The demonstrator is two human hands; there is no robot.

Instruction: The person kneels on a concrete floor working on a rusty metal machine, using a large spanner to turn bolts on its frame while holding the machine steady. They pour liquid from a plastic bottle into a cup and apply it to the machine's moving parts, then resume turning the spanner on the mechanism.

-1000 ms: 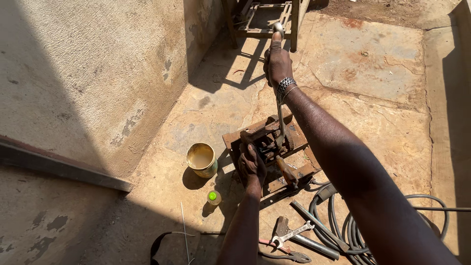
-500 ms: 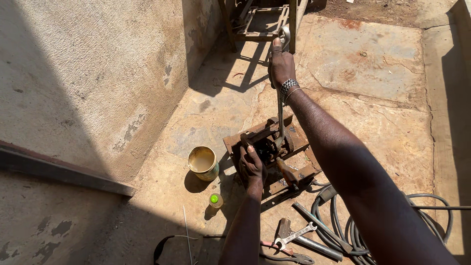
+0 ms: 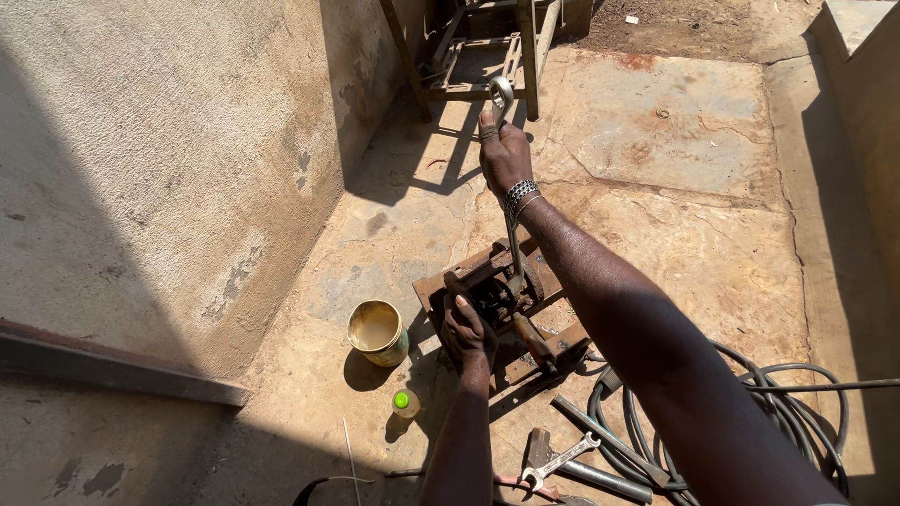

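Observation:
A rusty metal machine [image 3: 506,305] sits on the concrete ground. A long metal lever [image 3: 511,239] rises from it, ending in a loop at the top. My right hand [image 3: 503,155], with a metal bracelet on the wrist, grips the lever just below that loop. My left hand [image 3: 469,328] rests on the machine's left part, fingers curled over something dark; what it holds is hidden.
A yellow tin can [image 3: 377,332] and a small bottle with a green cap [image 3: 405,403] stand left of the machine. A wrench [image 3: 561,461], metal bars and coiled black hoses [image 3: 797,412] lie at the lower right. A wooden frame [image 3: 487,56] stands beyond; a concrete wall [image 3: 169,169] runs along the left.
My right hand keeps hold of the lever, which stays near upright. The left hand stays on the machine. The view has shifted slightly.

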